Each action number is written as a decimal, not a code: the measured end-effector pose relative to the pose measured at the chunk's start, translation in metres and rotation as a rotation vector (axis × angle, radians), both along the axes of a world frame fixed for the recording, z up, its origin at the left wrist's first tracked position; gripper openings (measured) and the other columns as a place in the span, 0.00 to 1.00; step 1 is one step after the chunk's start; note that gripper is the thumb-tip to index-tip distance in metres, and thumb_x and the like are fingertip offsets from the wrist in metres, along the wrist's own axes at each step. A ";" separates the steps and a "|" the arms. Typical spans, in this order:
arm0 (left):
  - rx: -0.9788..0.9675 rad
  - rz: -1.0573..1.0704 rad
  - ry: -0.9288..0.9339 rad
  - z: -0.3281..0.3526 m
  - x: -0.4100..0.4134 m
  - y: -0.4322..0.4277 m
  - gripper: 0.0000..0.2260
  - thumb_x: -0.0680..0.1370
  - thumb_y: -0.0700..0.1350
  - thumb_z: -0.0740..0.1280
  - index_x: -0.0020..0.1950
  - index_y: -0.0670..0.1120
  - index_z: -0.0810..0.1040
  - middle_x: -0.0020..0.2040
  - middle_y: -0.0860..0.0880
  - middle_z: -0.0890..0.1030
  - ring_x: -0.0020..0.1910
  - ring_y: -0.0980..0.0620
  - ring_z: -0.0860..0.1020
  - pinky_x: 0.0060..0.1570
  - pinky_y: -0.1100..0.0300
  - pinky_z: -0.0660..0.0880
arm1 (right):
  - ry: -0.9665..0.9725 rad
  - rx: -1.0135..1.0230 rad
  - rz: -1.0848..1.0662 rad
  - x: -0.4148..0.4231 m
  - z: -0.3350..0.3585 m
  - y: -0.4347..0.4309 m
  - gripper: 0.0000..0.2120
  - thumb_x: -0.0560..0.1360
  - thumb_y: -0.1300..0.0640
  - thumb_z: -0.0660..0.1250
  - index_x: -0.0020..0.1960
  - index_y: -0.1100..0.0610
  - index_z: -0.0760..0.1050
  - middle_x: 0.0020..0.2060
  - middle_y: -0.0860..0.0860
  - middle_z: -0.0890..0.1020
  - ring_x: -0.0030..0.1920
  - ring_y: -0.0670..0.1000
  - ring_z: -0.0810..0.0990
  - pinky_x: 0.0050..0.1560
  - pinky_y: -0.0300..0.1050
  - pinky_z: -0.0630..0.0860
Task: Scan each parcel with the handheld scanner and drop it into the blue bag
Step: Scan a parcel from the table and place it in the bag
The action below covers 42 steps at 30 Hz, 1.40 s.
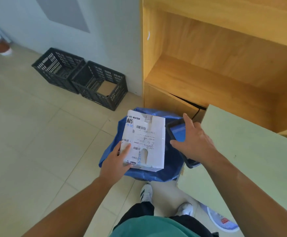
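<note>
Left hand (116, 159) pinches the parcel (144, 141) above the blue bag (170, 156); right hand (194, 141) grips the scanner (177, 130).

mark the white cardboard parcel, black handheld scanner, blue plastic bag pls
white cardboard parcel (148, 137): head view, top face at the label.
black handheld scanner (177, 132): head view, lit blue screen.
blue plastic bag (172, 158): head view, right inner wall.

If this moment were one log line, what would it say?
left hand: holds white parcel over blue bag | right hand: holds scanner | drop: pending
</note>
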<state>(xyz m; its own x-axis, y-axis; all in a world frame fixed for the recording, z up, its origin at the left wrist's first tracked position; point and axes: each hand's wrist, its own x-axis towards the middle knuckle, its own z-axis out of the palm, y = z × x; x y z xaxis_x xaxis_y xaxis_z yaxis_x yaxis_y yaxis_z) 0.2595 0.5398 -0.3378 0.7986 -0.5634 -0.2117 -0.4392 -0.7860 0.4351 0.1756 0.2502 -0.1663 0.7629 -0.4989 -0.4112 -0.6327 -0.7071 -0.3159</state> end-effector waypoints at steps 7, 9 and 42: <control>0.018 0.106 0.078 -0.014 -0.010 -0.001 0.38 0.76 0.53 0.75 0.82 0.55 0.61 0.83 0.51 0.59 0.75 0.50 0.69 0.58 0.52 0.80 | 0.035 0.002 0.012 -0.006 -0.010 -0.008 0.50 0.70 0.36 0.69 0.80 0.43 0.41 0.69 0.54 0.66 0.62 0.58 0.75 0.54 0.53 0.74; -0.026 0.112 0.085 -0.019 -0.009 -0.009 0.39 0.75 0.50 0.77 0.83 0.54 0.61 0.82 0.50 0.60 0.74 0.48 0.70 0.59 0.52 0.80 | 0.038 -0.015 0.002 -0.012 -0.012 -0.014 0.50 0.70 0.36 0.69 0.80 0.43 0.41 0.67 0.53 0.67 0.61 0.57 0.75 0.50 0.51 0.73; 0.132 -0.012 0.212 -0.033 0.008 -0.095 0.31 0.82 0.57 0.65 0.83 0.58 0.56 0.83 0.44 0.60 0.76 0.43 0.70 0.67 0.47 0.75 | 0.047 -0.056 -0.102 -0.046 -0.020 -0.066 0.47 0.70 0.36 0.69 0.78 0.43 0.44 0.60 0.53 0.69 0.55 0.58 0.76 0.50 0.54 0.77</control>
